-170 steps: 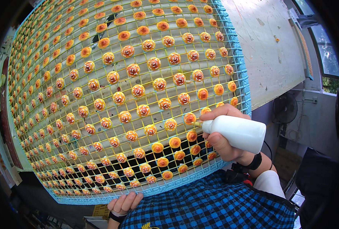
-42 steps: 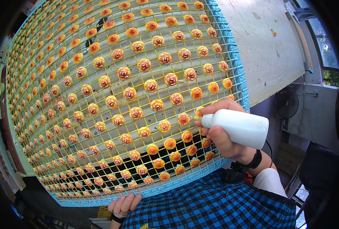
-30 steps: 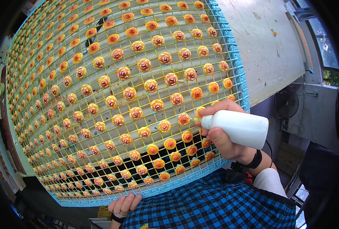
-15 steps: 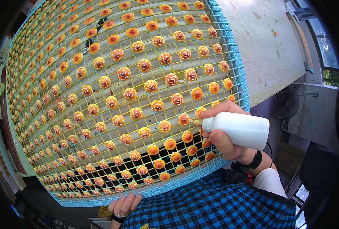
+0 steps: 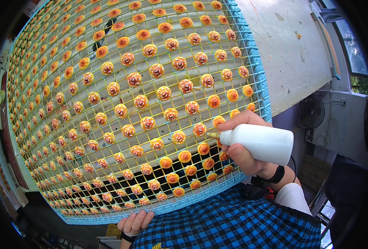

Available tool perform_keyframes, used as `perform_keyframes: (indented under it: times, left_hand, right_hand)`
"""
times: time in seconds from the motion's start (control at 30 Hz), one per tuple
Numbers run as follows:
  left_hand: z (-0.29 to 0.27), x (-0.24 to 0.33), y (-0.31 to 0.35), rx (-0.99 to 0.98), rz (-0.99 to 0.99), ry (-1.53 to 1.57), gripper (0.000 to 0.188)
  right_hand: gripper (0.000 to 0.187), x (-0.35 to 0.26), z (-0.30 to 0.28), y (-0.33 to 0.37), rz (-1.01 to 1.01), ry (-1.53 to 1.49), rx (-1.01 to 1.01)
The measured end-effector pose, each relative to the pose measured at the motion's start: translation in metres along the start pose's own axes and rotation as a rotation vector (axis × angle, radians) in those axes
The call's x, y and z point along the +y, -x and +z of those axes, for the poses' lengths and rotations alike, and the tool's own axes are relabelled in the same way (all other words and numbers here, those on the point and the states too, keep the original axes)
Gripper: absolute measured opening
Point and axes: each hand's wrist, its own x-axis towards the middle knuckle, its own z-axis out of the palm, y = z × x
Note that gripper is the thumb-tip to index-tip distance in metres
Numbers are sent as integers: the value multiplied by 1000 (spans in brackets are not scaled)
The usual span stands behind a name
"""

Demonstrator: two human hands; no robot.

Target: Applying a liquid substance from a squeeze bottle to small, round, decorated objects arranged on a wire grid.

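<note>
A large wire-mesh tray with a light blue rim tilts in front of me, covered with several rows of small round orange pieces; many carry white and red markings. My right hand grips a white squeeze bottle lying sideways, its yellowish nozzle tip pointing left, just right of an orange piece near the tray's lower right. My left hand sits under the tray's near edge, fingers curled against the rim. Plain orange pieces without markings lie in the rows nearest me.
A worn pale wall or board rises to the right behind the tray. A small fan and grey wall fixtures sit at the right. My blue checked shirt fills the bottom. A dark frame runs along the tray's left side.
My right hand and the bottle have drifted slightly down and left along the lower-right rows. The left hand stays under the near rim.
</note>
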Motion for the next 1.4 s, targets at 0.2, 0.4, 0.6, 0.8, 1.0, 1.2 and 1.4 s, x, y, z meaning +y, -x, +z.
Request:
perform_keyframes:
  times: [0.2,0.4,0.6,0.8,1.0,1.2,1.4]
  left_hand:
    - [1,-2,-1,10,16,-4,32]
    - [-1,-3,-2,-4,26,-7,31]
    - [-2,-4,-2,-25,39,-8,32]
    - [4,0,1,49,3,0,32]
    - [3,-2,0,35,21,-6,32]
    - [0,-2,-1,0,28,-7,32]
    - [1,-3,0,14,30,-10,33]
  right_hand:
    - [22,-4,-1,-3,-13,96,-44]
    - [21,-3,-2,-2,4,105,-44]
    - [20,-4,-2,-2,6,113,-35]
    - [36,-2,-5,0,66,111,-62]
    - [17,1,-1,-1,-25,73,35]
    - [17,-4,-4,-3,-53,153,-20]
    - [19,-2,-2,1,44,-8,-21]
